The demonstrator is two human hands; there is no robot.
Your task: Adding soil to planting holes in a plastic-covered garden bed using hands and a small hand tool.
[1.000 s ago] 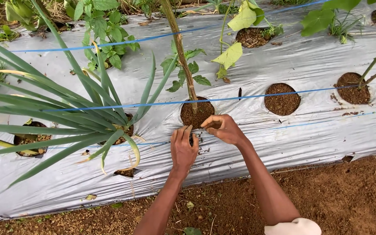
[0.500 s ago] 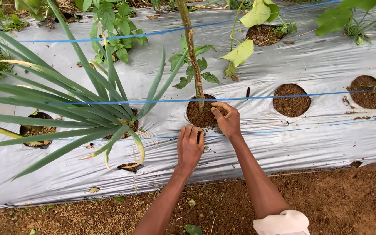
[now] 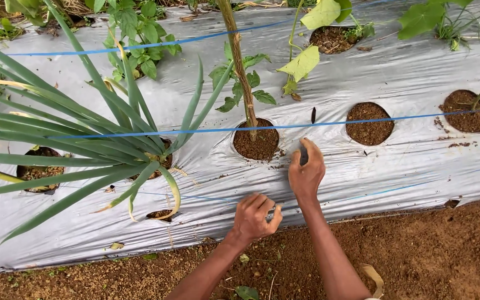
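My right hand (image 3: 305, 169) rests on the silver plastic mulch sheet (image 3: 406, 161), just right of a round planting hole (image 3: 256, 141) of brown soil. A thin woody stem (image 3: 239, 61) rises from that hole. The fingers are drawn together near the thumb, with a small dark gap between them; I cannot tell whether they pinch anything. Lower down, my left hand (image 3: 255, 216) lies on the sheet near its front edge, fingers curled under and nothing visible in them.
A big spiky long-leaved plant (image 3: 112, 144) spreads over the left. More soil holes (image 3: 369, 123) (image 3: 462, 111) lie to the right. Blue strings (image 3: 329, 124) run across the bed. Bare brown soil (image 3: 434, 250) lies in front of the sheet.
Both hands have pulled back from the planting hole's rim. The left dropped toward the sheet's front edge and curled; the right slid to the hole's right side.
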